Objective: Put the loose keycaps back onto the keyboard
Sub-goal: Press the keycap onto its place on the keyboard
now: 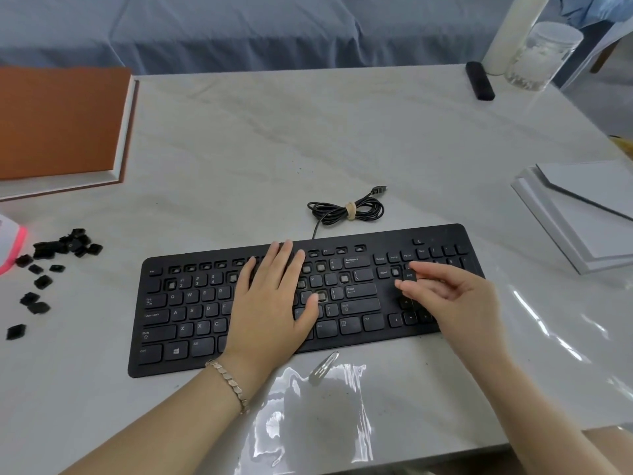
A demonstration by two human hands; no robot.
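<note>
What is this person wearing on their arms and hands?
No sleeves or gloves show on either arm. A slim gold-toned bracelet of small flat links circles the wrist of the left hand. The right hand wears nothing visible.

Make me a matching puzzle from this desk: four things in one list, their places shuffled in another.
Things:
1. heap of loose keycaps
2. coiled cable
3. hair clip
4. single keycap

Places:
A. pinched in the right hand
B. on the table, just before the near edge of the keyboard
C. on the table, left of the keyboard
D. on the table, beyond the keyboard's far edge

Pairs: 1-C, 2-D, 3-B, 4-A
</note>
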